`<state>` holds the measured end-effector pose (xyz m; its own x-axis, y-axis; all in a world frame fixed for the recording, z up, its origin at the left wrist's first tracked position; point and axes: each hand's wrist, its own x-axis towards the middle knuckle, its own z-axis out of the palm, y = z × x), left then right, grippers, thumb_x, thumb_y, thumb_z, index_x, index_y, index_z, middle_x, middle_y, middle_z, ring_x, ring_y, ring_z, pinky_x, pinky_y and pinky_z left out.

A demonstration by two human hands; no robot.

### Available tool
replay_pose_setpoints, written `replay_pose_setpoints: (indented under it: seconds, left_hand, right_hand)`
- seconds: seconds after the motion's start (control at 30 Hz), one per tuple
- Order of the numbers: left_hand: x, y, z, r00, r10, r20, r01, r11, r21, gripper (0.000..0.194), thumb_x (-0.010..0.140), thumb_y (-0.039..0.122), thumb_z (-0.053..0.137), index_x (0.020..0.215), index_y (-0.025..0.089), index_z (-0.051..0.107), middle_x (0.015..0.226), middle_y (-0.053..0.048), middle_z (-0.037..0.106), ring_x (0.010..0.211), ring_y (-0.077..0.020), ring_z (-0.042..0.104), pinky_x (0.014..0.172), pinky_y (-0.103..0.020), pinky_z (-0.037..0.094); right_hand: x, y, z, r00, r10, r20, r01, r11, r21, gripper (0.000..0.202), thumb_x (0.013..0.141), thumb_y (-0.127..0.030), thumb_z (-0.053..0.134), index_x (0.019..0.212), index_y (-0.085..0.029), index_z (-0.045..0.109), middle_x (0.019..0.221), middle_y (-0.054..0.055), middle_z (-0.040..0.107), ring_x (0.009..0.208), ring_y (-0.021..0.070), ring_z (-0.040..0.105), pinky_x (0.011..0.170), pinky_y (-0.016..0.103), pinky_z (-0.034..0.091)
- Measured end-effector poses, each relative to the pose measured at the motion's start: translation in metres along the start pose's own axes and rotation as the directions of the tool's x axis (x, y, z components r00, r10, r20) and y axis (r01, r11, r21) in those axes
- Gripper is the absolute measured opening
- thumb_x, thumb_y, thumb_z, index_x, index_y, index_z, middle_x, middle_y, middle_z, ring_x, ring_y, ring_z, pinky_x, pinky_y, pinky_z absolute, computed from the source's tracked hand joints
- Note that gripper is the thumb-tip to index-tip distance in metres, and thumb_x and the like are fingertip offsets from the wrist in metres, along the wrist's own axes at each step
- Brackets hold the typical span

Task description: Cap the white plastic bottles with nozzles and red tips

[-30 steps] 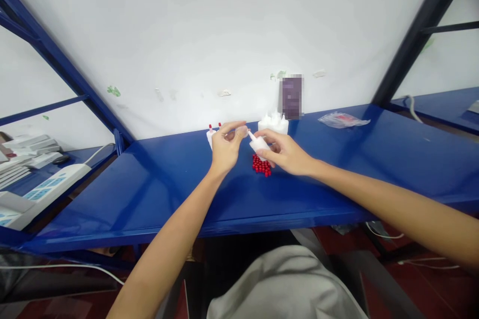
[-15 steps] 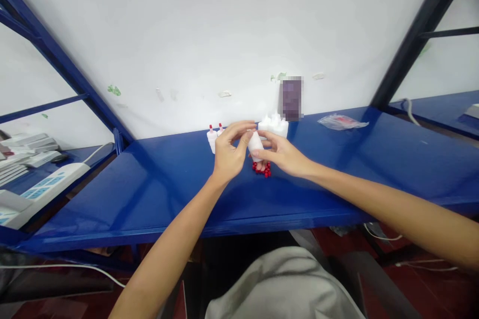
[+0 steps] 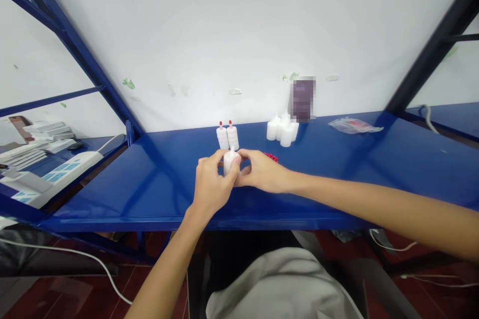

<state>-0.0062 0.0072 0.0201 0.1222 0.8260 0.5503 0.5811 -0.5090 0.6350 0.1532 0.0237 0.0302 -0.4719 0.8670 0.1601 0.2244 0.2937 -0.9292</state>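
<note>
The small white plastic bottle with a narrow nozzle (image 3: 229,163) has just moved toward the person's left, away from above the pile of small red pieces (image 3: 271,158), and it is now almost upright, with the nozzle pointing up. It is between the two hands, in front of the two white plastic bottles with red tips (image 3: 232,138), which stand close together on the blue, glossy counter (image 3: 160,164). The left hand (image 3: 211,179) pinches the bottle, its thumb across the front; the right hand (image 3: 267,172) has thumb and fingers closed at the other side, lower down. I cannot tell if its base touches the counter. No red tip is visible on this bottle, so in my judgement it does not yet match those two. The group of white plastic bottles (image 3: 286,135) stands farther back, to the right, with no red tips visible.
</note>
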Motion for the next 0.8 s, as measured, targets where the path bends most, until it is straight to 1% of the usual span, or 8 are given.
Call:
replay_pose_setpoints:
  seconds: [0.13, 0.23, 0.33, 0.43, 0.53, 0.63, 0.73, 0.8]
  left_hand:
    - [-0.003, -0.018, -0.005, 0.979, -0.150, 0.139, 0.186, 0.935, -0.301, 0.036, 0.093, 0.043, 0.055, 0.109, 0.014, 0.068, 0.096, -0.005, 0.072, 0.084, -0.0185, 0.065, 0.074, -0.026, 0.048]
    - [-0.002, -0.030, -0.001, 0.960, -0.190, 0.204, 0.268, 0.834, -0.483, 0.042, 0.091, 0.043, 0.058, 0.121, 0.014, 0.062, 0.105, -0.006, 0.070, 0.090, -0.0176, 0.064, 0.080, -0.025, 0.048]
    - [-0.002, -0.036, 0.004, 0.951, -0.224, 0.213, 0.307, 0.767, -0.564, 0.044, 0.092, 0.044, 0.058, 0.125, 0.016, 0.056, 0.107, -0.007, 0.068, 0.089, -0.0169, 0.063, 0.075, -0.025, 0.048]
    - [-0.003, -0.037, 0.008, 0.948, -0.191, 0.255, 0.306, 0.767, -0.564, 0.040, 0.093, 0.045, 0.056, 0.121, 0.016, 0.055, 0.108, -0.008, 0.068, 0.089, -0.0170, 0.062, 0.074, -0.025, 0.047]
    - [-0.004, -0.036, 0.010, 0.944, -0.160, 0.287, 0.292, 0.808, -0.511, 0.037, 0.095, 0.044, 0.054, 0.119, 0.016, 0.057, 0.115, -0.008, 0.067, 0.098, -0.0185, 0.061, 0.082, -0.026, 0.046]
    - [-0.003, -0.034, 0.010, 0.931, -0.203, 0.303, 0.336, 0.801, -0.495, 0.040, 0.094, 0.043, 0.054, 0.122, 0.016, 0.059, 0.118, -0.010, 0.067, 0.107, -0.0215, 0.060, 0.090, -0.030, 0.044]
    - [-0.001, -0.032, 0.010, 0.916, -0.250, 0.315, 0.390, 0.745, -0.541, 0.044, 0.091, 0.038, 0.056, 0.130, 0.019, 0.054, 0.119, -0.010, 0.068, 0.110, -0.0238, 0.060, 0.088, -0.031, 0.045]
    - [0.000, -0.028, 0.012, 0.906, -0.254, 0.339, 0.413, 0.712, -0.568, 0.038, 0.089, 0.033, 0.054, 0.125, 0.020, 0.057, 0.115, -0.008, 0.068, 0.107, -0.0236, 0.061, 0.085, -0.031, 0.045]
  right_hand:
    - [0.014, 0.010, 0.007, 0.998, 0.055, 0.007, -0.054, 0.991, -0.126, 0.034, 0.067, -0.019, 0.080, 0.095, -0.017, 0.060, 0.097, 0.002, 0.069, 0.077, 0.0162, 0.067, 0.069, 0.029, 0.051]
    - [0.019, 0.020, 0.008, 0.999, -0.030, -0.027, 0.022, 0.962, -0.272, 0.030, 0.070, -0.016, 0.077, 0.094, -0.019, 0.059, 0.094, 0.001, 0.070, 0.079, 0.0166, 0.067, 0.072, 0.030, 0.050]
    - [0.018, 0.029, 0.008, 0.992, -0.126, -0.019, 0.105, 0.896, -0.432, 0.029, 0.074, -0.023, 0.077, 0.097, -0.021, 0.059, 0.094, 0.001, 0.072, 0.089, 0.0201, 0.067, 0.078, 0.032, 0.048]
    - [0.014, 0.030, 0.004, 0.988, -0.155, -0.017, 0.114, 0.791, -0.601, 0.035, 0.076, -0.037, 0.079, 0.101, -0.021, 0.059, 0.099, 0.004, 0.072, 0.098, 0.0253, 0.063, 0.082, 0.036, 0.045]
    - [0.005, 0.019, -0.015, 0.983, -0.185, 0.008, 0.140, 0.720, -0.680, 0.031, 0.083, -0.043, 0.071, 0.101, -0.020, 0.060, 0.095, 0.004, 0.072, 0.089, 0.0231, 0.063, 0.080, 0.036, 0.042]
    - [-0.010, 0.004, -0.047, 0.990, -0.131, -0.061, 0.061, 0.759, -0.648, 0.022, 0.093, -0.040, 0.056, 0.091, -0.019, 0.062, 0.068, -0.001, 0.066, 0.061, 0.0149, 0.058, 0.066, 0.029, 0.039]
    - [-0.029, 0.000, -0.075, 0.985, -0.060, -0.160, -0.074, 0.693, -0.717, 0.019, 0.089, -0.034, 0.057, 0.078, -0.020, 0.061, 0.052, -0.004, 0.055, 0.048, 0.0124, 0.049, 0.055, 0.027, 0.033]
    - [-0.042, 0.006, -0.083, 0.993, 0.011, -0.114, -0.094, 0.648, -0.756, 0.015, 0.087, -0.032, 0.057, 0.080, -0.020, 0.062, 0.049, -0.005, 0.052, 0.045, 0.0122, 0.047, 0.053, 0.027, 0.032]
